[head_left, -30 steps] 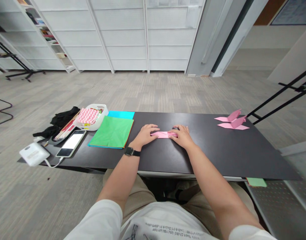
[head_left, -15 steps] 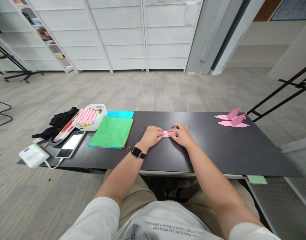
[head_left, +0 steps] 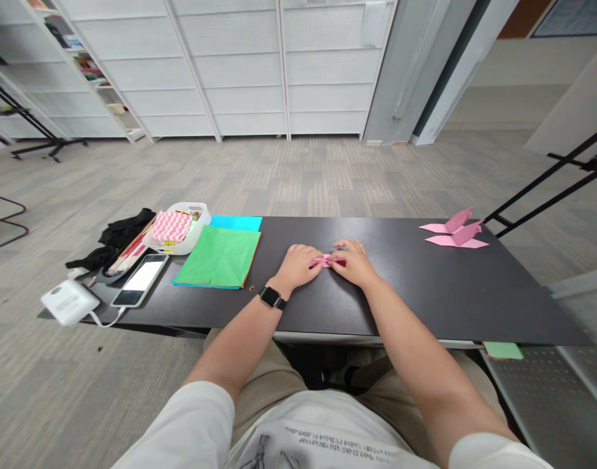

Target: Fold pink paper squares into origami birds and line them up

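Note:
A small piece of folded pink paper (head_left: pixel 326 260) lies on the dark table between my hands, its ends covered by my fingers. My left hand (head_left: pixel 299 266), with a black watch (head_left: pixel 270 297) on its wrist, grips the paper's left end. On the right end, my right hand (head_left: pixel 354 262) pinches with thumb and fingers, the other fingers slightly raised. Two pink origami cranes (head_left: pixel 457 234) rest at the far right of the table.
Green paper sheets (head_left: pixel 219 257) lie left of my hands, over blue ones. Further left are a white basket (head_left: pixel 181 244), a phone (head_left: pixel 139 281), a white power bank (head_left: pixel 69 302) and a black cloth (head_left: pixel 125 231). The table (head_left: pixel 425 293) ends just before my lap.
Both hands stay at nearly the same spot. The paper between them now looks narrower in the middle, with a darker fold opening near my right fingers.

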A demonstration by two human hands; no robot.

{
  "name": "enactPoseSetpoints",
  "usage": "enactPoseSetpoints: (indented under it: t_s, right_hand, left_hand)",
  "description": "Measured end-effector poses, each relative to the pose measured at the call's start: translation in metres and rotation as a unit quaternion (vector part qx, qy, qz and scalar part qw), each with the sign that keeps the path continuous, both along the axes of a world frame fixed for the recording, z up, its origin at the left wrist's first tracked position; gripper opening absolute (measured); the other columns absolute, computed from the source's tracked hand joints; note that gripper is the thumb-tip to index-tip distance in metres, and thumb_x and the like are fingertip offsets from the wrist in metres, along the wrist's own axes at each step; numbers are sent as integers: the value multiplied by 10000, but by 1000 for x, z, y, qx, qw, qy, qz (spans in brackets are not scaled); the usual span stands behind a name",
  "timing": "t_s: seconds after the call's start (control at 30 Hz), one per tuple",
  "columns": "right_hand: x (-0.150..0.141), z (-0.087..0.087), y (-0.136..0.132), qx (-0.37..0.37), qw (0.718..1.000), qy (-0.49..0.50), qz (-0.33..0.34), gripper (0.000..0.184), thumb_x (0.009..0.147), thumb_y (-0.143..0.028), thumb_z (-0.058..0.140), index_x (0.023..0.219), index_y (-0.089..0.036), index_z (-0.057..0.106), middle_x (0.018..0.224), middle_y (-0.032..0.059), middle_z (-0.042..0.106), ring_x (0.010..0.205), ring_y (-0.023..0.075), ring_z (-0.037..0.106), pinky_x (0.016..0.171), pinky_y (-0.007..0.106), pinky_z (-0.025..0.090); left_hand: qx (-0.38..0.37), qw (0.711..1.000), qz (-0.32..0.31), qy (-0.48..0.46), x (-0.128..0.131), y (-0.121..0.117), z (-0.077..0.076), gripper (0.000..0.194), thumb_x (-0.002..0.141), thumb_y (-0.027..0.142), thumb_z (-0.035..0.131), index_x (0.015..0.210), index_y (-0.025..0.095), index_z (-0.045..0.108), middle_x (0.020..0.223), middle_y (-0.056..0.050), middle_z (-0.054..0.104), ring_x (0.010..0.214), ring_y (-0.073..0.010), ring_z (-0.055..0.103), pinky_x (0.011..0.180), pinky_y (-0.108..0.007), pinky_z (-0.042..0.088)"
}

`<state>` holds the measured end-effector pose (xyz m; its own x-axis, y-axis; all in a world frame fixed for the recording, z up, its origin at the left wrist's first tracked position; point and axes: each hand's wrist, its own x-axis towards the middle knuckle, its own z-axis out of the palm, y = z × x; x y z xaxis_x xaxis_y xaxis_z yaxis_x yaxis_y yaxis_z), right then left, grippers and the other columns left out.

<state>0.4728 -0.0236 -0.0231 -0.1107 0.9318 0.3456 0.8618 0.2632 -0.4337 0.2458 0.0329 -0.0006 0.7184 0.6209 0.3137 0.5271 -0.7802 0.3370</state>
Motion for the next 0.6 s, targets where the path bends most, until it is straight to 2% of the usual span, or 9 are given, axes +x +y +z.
enactPoseSetpoints:
  t_s: [0.17,0.23,0.4,0.5,0.6]
  right_hand:
    - [-1,2,1,6,1000,-2,-1,133,937,-348,681,940,-318,811,1307,60,659,1286,278,561,1247,610,257]
    - [-1,1,1,7,1000,-2,-13,141,931,-345,679,984,-313,806,1297,65,662,1272,282,568,1242,607,271]
    - [-2,-3,4,-13,998,-16,-61,250,931,-377,667,1136,-322,799,1296,84,654,1267,315,557,1242,690,210]
    - [-3,-4,5,-21,997,-20,-67,229,935,-372,656,1101,-325,807,1299,81,648,1265,320,551,1236,715,199]
    - [-4,-3,6,-20,997,-18,-67,199,918,-326,661,1060,-320,801,1287,72,648,1250,311,559,1235,718,207]
  left_hand:
    - [19,999,18,22,7,-2,-1,220,1034,367,585,1023,258,776,1110,-57,747,1061,-245,633,1027,-439,427]
    - [19,999,26,25,10,-1,-2,237,1048,347,560,1012,255,776,1101,-56,741,1045,-240,630,1023,-439,425]
    - [14,998,49,28,17,3,-4,262,1060,323,533,1018,247,780,1095,-72,730,1042,-247,626,1031,-452,418]
    - [11,998,56,28,20,5,-4,250,1055,323,541,1009,243,774,1093,-75,730,1042,-255,625,1024,-456,418]
    - [13,998,59,22,20,6,-5,202,1041,300,563,1092,250,752,1114,-69,731,1065,-260,624,1018,-451,418]
